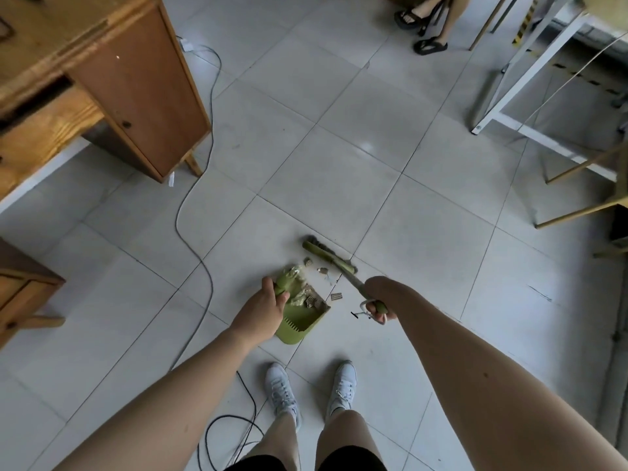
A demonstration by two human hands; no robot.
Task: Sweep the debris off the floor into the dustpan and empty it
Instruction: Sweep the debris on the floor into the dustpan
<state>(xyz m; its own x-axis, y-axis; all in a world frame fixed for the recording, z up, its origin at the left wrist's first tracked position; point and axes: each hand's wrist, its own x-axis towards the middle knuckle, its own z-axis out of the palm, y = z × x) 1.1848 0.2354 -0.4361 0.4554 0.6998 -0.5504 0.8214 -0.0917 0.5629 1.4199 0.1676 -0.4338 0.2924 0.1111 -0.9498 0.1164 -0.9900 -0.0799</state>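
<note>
Right now the left hand's fingers (280,297) are curling shut around the short green handle of the dustpan (300,322), and the right hand's fingers (380,309) are closing tight around the grip end of the broom (328,258), where a pale loop and a small dark clip are hanging.

Taking the dustpan as the landmark: it is sitting on the tiled floor (339,171) just ahead of the person's white shoes (282,390), its mouth facing up and to the right. Inside it a heap of debris (302,294) is already resting, soft pale fluff with a few ribbed brownish bits. Just beyond its mouth, loose pieces (336,296) are still lying on the floor, between the pan and the broom head, which is touching the floor a little further out. A grey cable (190,212) is trailing to the left of the pan, and a wooden cabinet (136,86) is standing well beyond it on that side.

The scraps are looking very light, so they are likely to scatter under a hard stroke; short gentle strokes toward the lip should be serving better. The pan itself is appearing to be thin, stiff plastic, light enough to skid, so the handle is the place to be pressing it down. When lifting it for emptying, tilting it back should be keeping the fluff from spilling.
</note>
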